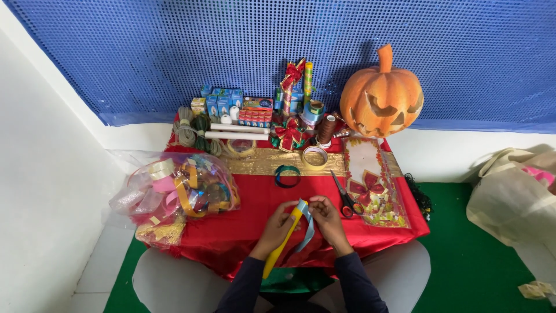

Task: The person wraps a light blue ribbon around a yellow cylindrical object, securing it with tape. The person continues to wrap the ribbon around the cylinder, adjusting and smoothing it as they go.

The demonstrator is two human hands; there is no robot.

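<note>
Hands meet over the red table (255,200) as I watch from far away: my left hand (280,223) is closed on a yellow stick (282,244) and my right hand (325,215) pinches a shiny blue ribbon (307,227) at its top, near the scissors (346,197).

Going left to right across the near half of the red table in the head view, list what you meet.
Clear bag of ribbon rolls → left hand → right hand → scissors → clear packet with red bow.
</note>
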